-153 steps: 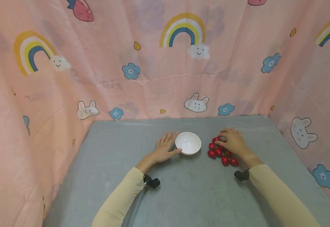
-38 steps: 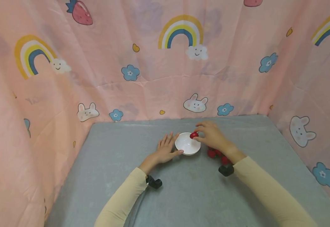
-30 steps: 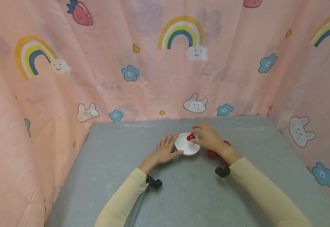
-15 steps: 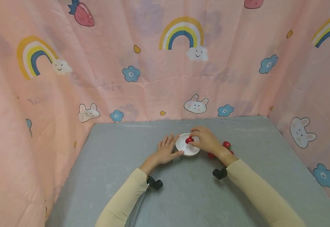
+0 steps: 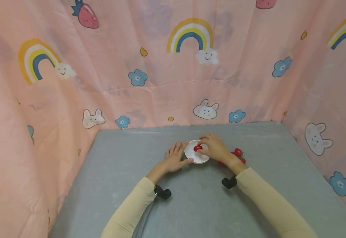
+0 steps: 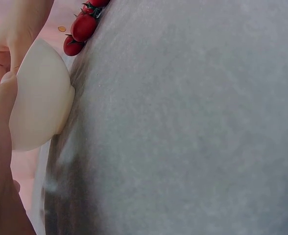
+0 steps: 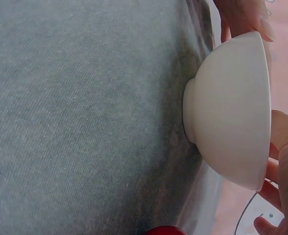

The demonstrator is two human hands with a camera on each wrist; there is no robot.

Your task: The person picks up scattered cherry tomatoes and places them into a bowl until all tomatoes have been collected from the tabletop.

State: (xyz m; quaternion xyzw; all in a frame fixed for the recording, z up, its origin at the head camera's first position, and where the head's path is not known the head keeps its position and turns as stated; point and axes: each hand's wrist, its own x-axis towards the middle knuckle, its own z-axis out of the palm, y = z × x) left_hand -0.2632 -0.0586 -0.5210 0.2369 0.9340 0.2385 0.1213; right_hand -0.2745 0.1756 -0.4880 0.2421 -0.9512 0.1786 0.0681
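A cherry tomato [image 5: 197, 148] is pinched in the fingertips of the right hand [image 5: 215, 150] just over the white bowl [image 5: 194, 157], which stands on the grey table [image 5: 190, 205]. The left hand [image 5: 174, 158] lies flat, fingers straight, thumb touching the bowl's rim. The tomato is best lowered well inside before the pinch is eased, the bowl being kept steadied. The remaining tomatoes [image 6: 83, 27] are shown clearly by the left wrist view; in the head view they are half hidden behind the right hand
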